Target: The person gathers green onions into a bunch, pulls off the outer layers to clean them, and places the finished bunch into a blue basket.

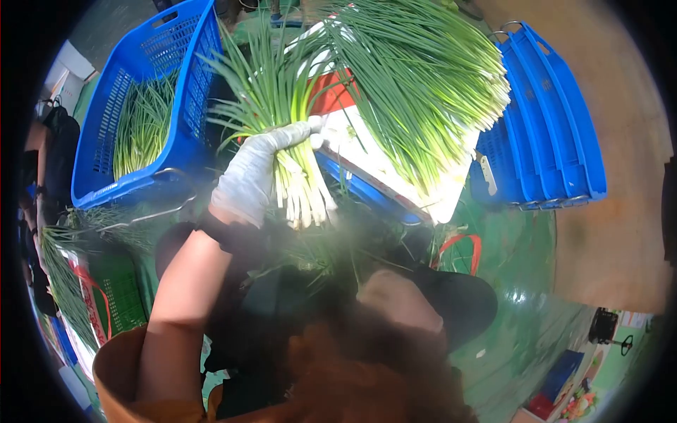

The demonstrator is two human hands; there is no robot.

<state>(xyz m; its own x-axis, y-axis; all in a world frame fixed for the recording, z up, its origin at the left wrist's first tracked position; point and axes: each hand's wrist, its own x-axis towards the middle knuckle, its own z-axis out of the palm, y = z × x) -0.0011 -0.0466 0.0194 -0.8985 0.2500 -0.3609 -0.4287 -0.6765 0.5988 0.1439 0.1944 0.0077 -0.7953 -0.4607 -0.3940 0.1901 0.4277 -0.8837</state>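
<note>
A pale glove covers my left hand, which is closed around a bunch of green onions. The white ends hang below the hand and the green leaves spread out above it. My right hand is low over my lap, blurred, and its fingers are too smeared to read. Loose thin leaves lie between the two hands. A large pile of green onions rests on a white board beyond my hands, with its white ends toward the right.
A blue crate at the left holds more green onions. Stacked blue crates stand at the right. Further onions lie at the lower left near a green crate. A red strap is beside my knee.
</note>
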